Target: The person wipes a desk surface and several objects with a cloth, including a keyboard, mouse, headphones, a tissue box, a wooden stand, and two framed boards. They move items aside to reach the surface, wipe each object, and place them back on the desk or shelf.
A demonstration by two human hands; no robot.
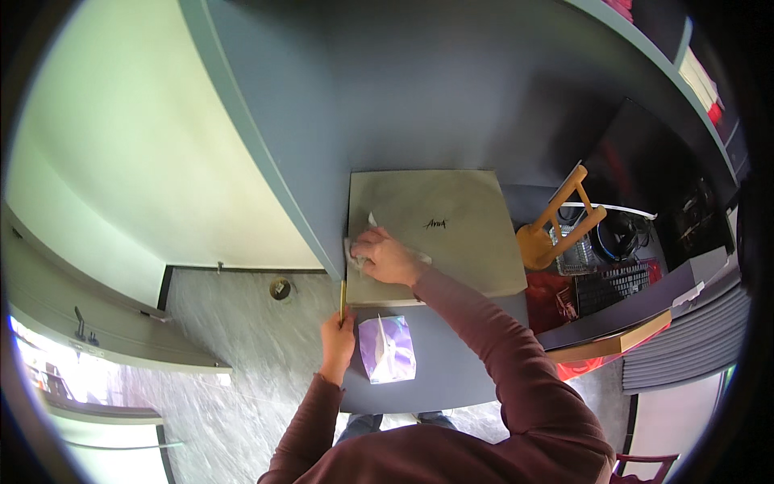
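Note:
My right hand (387, 257) presses a crumpled white tissue (418, 256) against the left side of a large, flat beige box (459, 260), whose top bears dark writing. At the box's front left corner, my left hand (337, 343) grips a thin yellow stick-like item (343, 297), standing beside the edge of the grey desk (465, 363). A purple-and-white tissue pack (387, 351) lies on the desk in front of the box, with a tissue poking up from its top.
A grey-blue upright panel (284, 121) borders the box's left side. To the right stand a small wooden stool (535, 245) on its side, a clear ribbed container (571, 251), a black keyboard (617, 287) and a dark monitor (635, 157). A round object (280, 288) is on the marbled floor.

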